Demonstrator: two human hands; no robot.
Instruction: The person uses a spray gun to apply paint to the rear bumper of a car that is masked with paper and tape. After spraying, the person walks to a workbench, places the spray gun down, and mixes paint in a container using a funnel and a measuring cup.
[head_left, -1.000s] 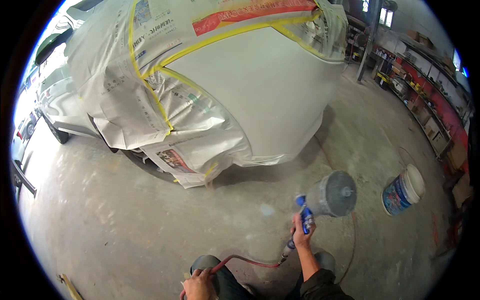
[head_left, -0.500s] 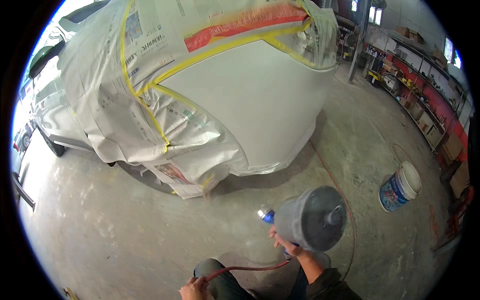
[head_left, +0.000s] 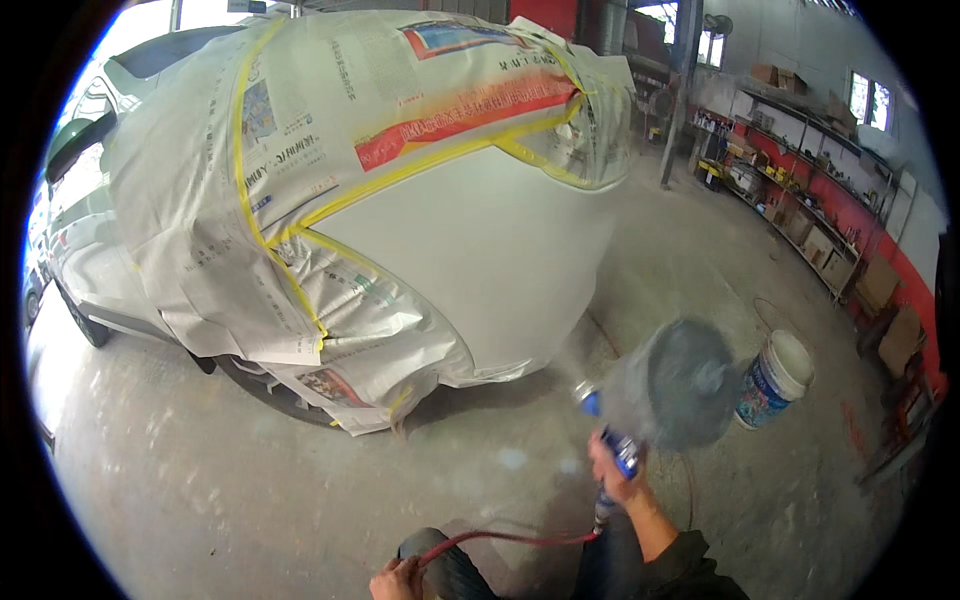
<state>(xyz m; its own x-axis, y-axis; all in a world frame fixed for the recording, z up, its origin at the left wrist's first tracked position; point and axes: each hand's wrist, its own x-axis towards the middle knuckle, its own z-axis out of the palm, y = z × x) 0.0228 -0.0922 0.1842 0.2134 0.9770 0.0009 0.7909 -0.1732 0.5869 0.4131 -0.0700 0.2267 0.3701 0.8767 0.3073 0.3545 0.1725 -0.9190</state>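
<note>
1. Since the frame half a second earlier, the spray gun (head_left: 640, 415) is blurred in mid-swing and its grey cup sits a little higher and further right, nearer the white bucket (head_left: 775, 378); the view itself has tipped up, so more of the masked car (head_left: 330, 200) shows

2. The right hand (head_left: 618, 472) is closed around the gun's blue grip, cup uppermost, above the concrete floor (head_left: 200, 480) and just off the bare white panel (head_left: 470, 255) of the car

3. The left hand (head_left: 396, 580) at the lower edge is curled around the red air hose (head_left: 500, 540), which runs across to the base of the gun

4. Risk: a gun moving this fast so near the panel could bump it or lay an uneven coat, judging by the blur

5. Risk: the hose loops slack near the person's legs and could snag or drag; the bucket stands near enough to the swing to be clipped

6. Risk: the newspaper masking (head_left: 300, 130) hangs loose at its lower edge by the wheel, where air from the gun could lift it

7. Count: one car, one spray gun, one hose, one bucket, two hands; yellow tape (head_left: 245, 190) strips are several, too tangled to number; shelving (head_left: 820, 230) lines the right wall
</note>
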